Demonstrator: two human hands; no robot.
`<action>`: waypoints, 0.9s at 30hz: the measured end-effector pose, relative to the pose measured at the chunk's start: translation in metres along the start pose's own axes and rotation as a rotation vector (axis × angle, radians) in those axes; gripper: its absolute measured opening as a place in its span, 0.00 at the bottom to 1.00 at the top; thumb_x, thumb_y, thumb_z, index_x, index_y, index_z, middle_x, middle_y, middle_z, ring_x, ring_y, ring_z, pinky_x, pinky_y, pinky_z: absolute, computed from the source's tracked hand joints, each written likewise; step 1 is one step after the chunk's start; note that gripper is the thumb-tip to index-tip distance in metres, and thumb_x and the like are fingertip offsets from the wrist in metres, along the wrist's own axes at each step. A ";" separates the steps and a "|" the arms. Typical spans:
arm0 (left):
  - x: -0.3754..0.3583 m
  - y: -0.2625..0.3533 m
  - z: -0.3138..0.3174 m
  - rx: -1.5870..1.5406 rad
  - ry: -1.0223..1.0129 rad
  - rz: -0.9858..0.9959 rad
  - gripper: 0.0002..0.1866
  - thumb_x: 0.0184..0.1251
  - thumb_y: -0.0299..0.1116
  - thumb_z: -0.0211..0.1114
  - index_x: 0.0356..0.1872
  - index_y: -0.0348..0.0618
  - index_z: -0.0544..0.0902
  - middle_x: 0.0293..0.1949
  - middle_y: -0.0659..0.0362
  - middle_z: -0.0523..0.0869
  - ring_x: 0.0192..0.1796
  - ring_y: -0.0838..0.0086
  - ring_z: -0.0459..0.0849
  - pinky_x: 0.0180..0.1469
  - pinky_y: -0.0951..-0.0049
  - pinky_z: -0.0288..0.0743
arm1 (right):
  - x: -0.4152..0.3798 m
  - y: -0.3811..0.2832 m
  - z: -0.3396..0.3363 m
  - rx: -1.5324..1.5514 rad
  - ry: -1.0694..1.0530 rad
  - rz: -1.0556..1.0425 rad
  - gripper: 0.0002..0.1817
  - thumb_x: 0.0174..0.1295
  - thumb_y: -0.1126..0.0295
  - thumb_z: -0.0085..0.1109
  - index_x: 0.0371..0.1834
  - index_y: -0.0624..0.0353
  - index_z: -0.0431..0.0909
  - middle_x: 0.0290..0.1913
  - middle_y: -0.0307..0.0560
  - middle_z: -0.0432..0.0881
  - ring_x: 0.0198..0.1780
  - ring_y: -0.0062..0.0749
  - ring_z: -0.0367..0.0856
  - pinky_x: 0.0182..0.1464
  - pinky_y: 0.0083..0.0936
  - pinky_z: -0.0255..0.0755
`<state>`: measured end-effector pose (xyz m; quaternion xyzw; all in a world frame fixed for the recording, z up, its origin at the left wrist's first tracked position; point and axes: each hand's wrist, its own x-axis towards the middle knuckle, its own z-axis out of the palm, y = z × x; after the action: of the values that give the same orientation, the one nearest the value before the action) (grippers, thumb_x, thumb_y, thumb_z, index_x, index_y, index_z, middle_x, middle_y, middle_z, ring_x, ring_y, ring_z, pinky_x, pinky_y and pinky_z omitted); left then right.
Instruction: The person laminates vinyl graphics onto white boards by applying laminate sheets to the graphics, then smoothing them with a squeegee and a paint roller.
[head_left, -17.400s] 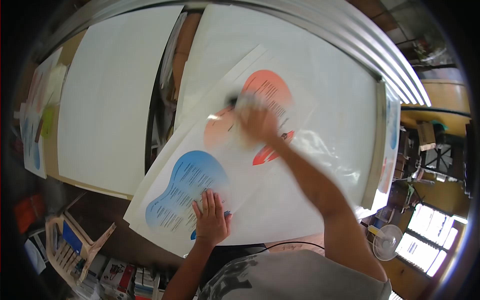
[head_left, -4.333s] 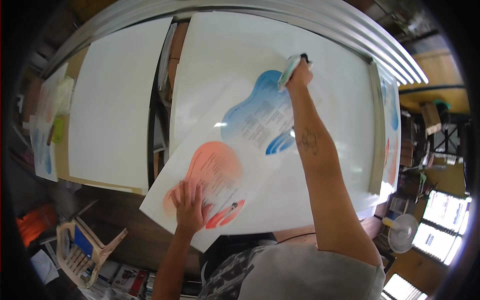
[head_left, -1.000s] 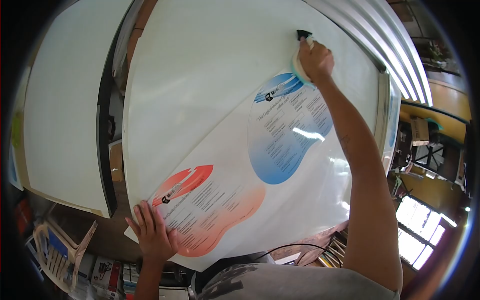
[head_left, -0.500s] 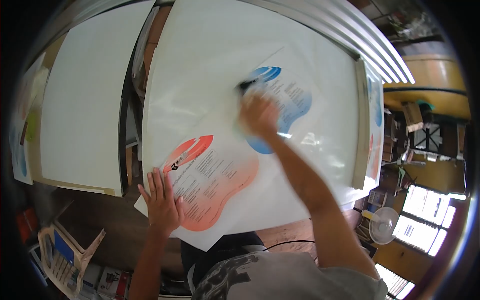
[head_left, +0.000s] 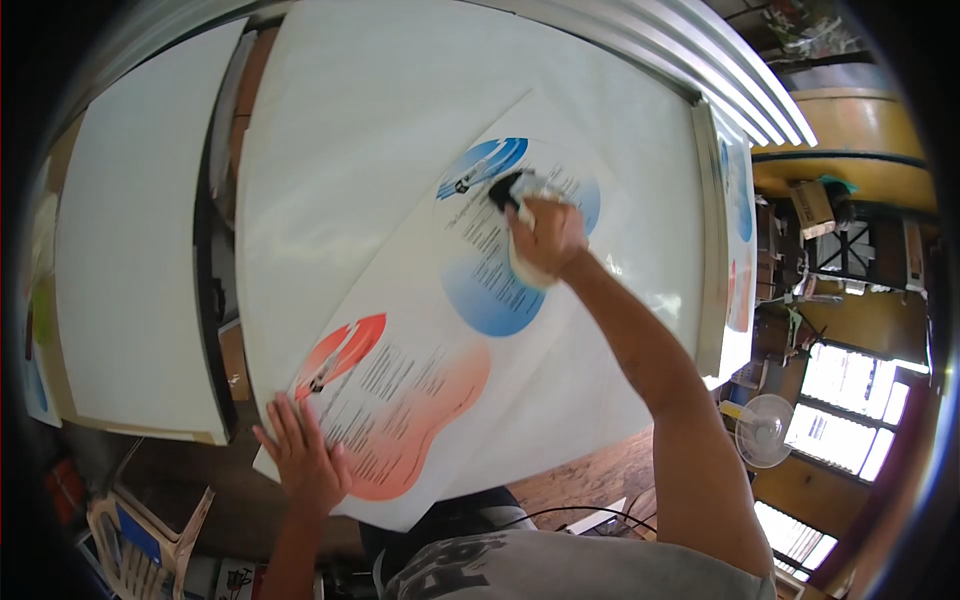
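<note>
A printed sheet [head_left: 415, 325] lies slantwise on the white tabletop [head_left: 330, 130], with a blue print [head_left: 490, 295] farther away and a red print [head_left: 420, 420] nearer me. My right hand [head_left: 550, 232] grips a wadded cloth [head_left: 540, 185], whitish with a black part, and presses it on the text of the blue print. Part of the cloth is hidden under the palm. Fingers stretched out, my left hand [head_left: 308, 455] lies flat on the sheet's near left corner, beside the red print, holding nothing.
Another white board [head_left: 135, 250] stands to the left across a gap. Ribbed metal strips [head_left: 740, 70] run along the far right edge. More prints [head_left: 738, 200] hang past the right rail [head_left: 708, 240]. A chair [head_left: 150, 540] and a fan [head_left: 765, 430] stand lower down.
My right hand with the cloth has moved rightward over the blue print, uncovering its left part. My left hand stays on the same corner. The camera view has shifted.
</note>
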<state>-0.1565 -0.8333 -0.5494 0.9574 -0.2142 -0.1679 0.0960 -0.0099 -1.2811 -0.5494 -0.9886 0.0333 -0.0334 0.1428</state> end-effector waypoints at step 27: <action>0.003 0.004 0.005 0.072 0.061 0.021 0.41 0.64 0.43 0.49 0.74 0.24 0.54 0.75 0.28 0.51 0.78 0.31 0.46 0.74 0.27 0.30 | 0.041 0.127 -0.016 -0.199 0.014 0.251 0.17 0.65 0.53 0.57 0.41 0.55 0.85 0.42 0.57 0.87 0.44 0.52 0.86 0.50 0.46 0.78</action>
<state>-0.1577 -0.8391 -0.5540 0.9626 -0.2273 -0.1301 0.0698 0.0228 -1.4105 -0.5680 -0.9857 0.1605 -0.0187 0.0468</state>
